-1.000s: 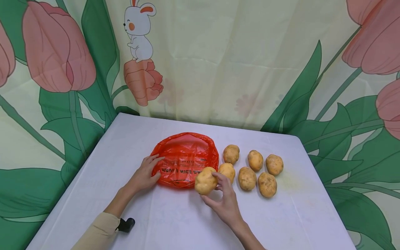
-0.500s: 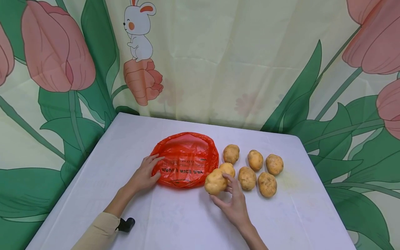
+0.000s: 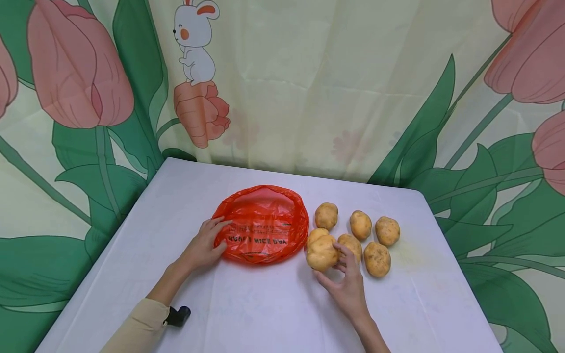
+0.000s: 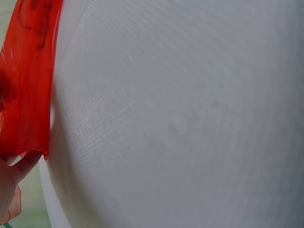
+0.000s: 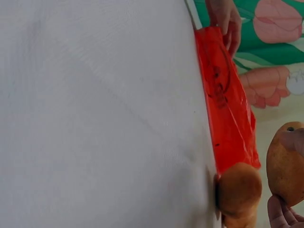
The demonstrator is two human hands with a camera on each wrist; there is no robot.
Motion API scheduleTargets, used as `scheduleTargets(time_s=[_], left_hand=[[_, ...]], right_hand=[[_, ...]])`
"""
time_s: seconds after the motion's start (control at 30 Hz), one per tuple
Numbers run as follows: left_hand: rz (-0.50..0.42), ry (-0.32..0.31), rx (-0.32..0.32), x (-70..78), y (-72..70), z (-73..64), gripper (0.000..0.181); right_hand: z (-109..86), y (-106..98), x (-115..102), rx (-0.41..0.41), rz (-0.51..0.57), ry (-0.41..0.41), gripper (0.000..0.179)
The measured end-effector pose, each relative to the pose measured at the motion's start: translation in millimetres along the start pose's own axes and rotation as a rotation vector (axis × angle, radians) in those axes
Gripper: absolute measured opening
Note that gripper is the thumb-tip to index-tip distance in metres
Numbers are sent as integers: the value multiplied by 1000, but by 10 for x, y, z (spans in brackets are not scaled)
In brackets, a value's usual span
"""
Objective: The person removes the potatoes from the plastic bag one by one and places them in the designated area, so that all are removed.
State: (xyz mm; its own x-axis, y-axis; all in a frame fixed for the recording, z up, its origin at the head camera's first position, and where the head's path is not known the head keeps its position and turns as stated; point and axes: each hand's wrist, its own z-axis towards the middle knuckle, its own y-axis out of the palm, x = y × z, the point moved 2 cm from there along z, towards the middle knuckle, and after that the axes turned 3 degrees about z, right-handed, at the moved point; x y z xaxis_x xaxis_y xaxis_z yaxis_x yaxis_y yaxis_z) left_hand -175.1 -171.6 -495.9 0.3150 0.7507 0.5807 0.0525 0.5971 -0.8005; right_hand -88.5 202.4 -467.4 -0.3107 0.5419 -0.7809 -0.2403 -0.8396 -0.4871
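In the head view my right hand (image 3: 348, 289) grips a pale yellow potato (image 3: 322, 254) between thumb and fingers. This potato is raised over the table, to the right of the bag, and overlaps a potato (image 3: 318, 234) behind it. The right wrist view shows the held potato (image 5: 286, 164) upright, with fingertips at both ends. My left hand (image 3: 205, 245) holds the left rim of a red plastic bag (image 3: 260, 215), its fingers and thumb over the edge. The bag stands with a wide round mouth and black lettering. The left wrist view shows its side (image 4: 28, 85).
Several more potatoes lie right of the bag, including one at the back (image 3: 326, 215), one at the far right (image 3: 387, 231) and one at the front (image 3: 377, 260). A white cloth (image 3: 247, 314) covers the table. Behind it hangs a curtain (image 3: 309, 73) printed with tulips.
My right hand has moved right with the potato, from the bag's near right edge to in front of the other potatoes. The left hand and the bag stay in place.
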Motion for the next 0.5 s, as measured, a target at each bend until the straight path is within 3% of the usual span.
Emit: scheduleTargets(time_s=[0.37,0.5], left_hand=[[2,-28,-11,-27,11,12,61],[-4,-46,-25,-27,18,17,62]], right_hand=[[73,-269,123,-47,-63,-12,88],[80,-381,170,-67,-84,-54,90]])
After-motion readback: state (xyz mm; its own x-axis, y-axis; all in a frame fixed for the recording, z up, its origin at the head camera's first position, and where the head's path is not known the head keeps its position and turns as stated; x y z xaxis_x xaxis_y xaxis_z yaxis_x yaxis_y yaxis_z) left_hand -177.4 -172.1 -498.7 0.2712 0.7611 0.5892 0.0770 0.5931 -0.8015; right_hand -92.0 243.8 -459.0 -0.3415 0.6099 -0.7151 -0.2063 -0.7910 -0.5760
